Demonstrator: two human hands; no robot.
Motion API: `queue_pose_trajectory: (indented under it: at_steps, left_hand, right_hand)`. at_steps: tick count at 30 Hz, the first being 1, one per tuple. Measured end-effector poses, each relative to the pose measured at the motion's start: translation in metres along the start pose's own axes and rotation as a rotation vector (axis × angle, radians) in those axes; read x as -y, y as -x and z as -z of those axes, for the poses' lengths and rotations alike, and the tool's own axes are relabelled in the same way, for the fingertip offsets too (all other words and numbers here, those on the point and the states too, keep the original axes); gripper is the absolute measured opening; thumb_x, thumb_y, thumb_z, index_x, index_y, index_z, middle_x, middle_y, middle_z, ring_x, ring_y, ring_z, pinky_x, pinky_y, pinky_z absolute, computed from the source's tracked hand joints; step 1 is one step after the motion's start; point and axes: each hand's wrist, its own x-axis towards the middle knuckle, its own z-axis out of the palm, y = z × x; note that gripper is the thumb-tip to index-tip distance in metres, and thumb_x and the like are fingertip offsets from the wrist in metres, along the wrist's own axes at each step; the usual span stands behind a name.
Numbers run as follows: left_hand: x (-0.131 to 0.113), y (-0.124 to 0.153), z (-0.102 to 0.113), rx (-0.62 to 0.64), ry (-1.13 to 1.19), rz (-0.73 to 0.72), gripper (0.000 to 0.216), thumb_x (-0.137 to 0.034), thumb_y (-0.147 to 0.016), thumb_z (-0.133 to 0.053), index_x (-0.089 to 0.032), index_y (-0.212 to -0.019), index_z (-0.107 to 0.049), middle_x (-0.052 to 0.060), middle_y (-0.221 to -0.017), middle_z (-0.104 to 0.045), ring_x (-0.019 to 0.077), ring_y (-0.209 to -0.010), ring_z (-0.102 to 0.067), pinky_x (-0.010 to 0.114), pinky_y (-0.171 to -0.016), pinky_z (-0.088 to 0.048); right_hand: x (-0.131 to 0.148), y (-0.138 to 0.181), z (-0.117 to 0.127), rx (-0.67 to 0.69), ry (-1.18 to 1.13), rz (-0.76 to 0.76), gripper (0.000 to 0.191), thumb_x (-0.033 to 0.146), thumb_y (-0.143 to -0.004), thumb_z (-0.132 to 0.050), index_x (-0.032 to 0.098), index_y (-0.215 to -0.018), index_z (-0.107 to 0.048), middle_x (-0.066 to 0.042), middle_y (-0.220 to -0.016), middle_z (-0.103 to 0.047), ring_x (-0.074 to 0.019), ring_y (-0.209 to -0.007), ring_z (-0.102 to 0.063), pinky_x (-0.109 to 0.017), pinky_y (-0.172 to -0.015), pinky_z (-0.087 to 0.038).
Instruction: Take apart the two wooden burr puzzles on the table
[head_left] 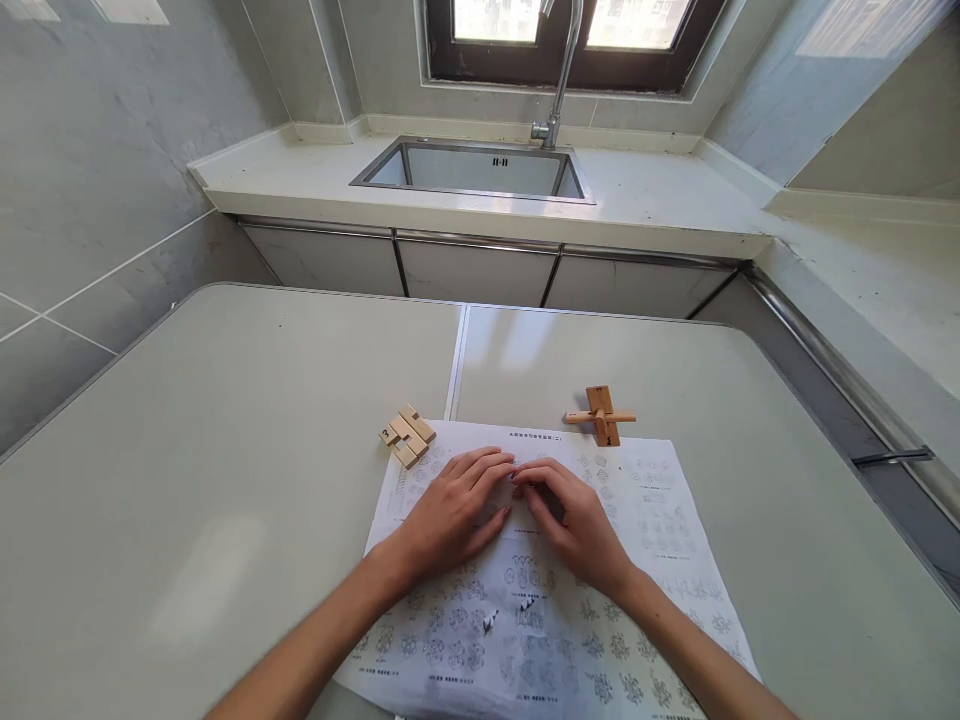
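My left hand (463, 505) lies over a printed sheet of paper (697, 530), its fingers stretched out and its thumb apart from them. Opposite it, my right hand (574, 520) has its fingers bent and drawn together. The fingertips of both hands meet near the sheet's upper middle. A tiny dark spot shows between them, too small and covered to name. Rows of small line drawings of puzzles fill the sheet. Two small jagged grey shapes (490, 622) show on its lower half; whether they are loose bits or tears, I cannot tell.
Notched wooden puzzle pieces (407, 436) sit at the sheet's upper left corner. A crossed wooden puzzle (601, 416) rests at its top edge, right of the middle. The pale table (225, 450) has a seam. Beyond stand a counter (652, 195), sink (480, 190) and tap (559, 90).
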Motion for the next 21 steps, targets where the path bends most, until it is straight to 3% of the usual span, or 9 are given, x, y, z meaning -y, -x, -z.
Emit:
queue_pose_trajectory:
  at_steps: [21]
  left_hand:
    - [-0.0007, -0.0004, 0.0001, -0.011, 0.002, 0.000, 0.043, -0.022, -0.103, -0.058, -0.021, -0.145, -0.050, 0.012, -0.145, -0.065, 0.0283, -0.142, -0.057, 0.050, -0.119, -0.052]
  right_hand:
    - [-0.0002, -0.0001, -0.0003, 0.003, -0.003, -0.002, 0.021, 0.015, -0.105, -0.050, 0.026, -0.113, -0.067, -0.009, -0.113, -0.071, -0.0240, -0.099, -0.070, -0.040, -0.086, -0.059]
